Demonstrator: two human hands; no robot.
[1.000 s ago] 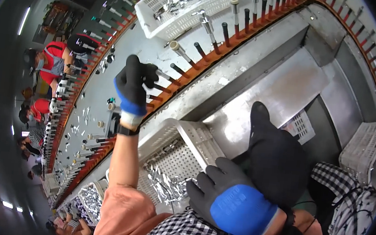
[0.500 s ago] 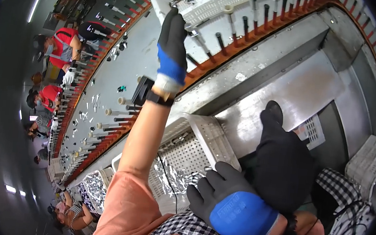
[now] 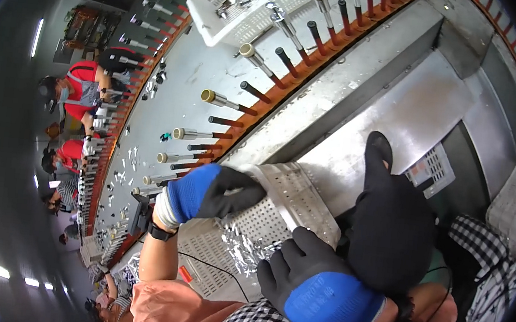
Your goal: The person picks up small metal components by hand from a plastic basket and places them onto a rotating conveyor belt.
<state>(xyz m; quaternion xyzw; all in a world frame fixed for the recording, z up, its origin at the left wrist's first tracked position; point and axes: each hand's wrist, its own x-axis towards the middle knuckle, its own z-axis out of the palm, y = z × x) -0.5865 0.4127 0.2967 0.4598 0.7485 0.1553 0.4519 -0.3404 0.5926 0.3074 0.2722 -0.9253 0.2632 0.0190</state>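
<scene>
Left hand curled over perforated tray rim, grip unclear, right hand spread, small metal parts indistinct.

1. The perforated grey basket sits tilted at the near edge of the steel bench, its rounded rim raised toward the left hand, which rests on that rim.
2. Small shiny metal parts lie heaped loosely inside the basket (too small to tell their shape), just beside the fingers of the right hand.
</scene>
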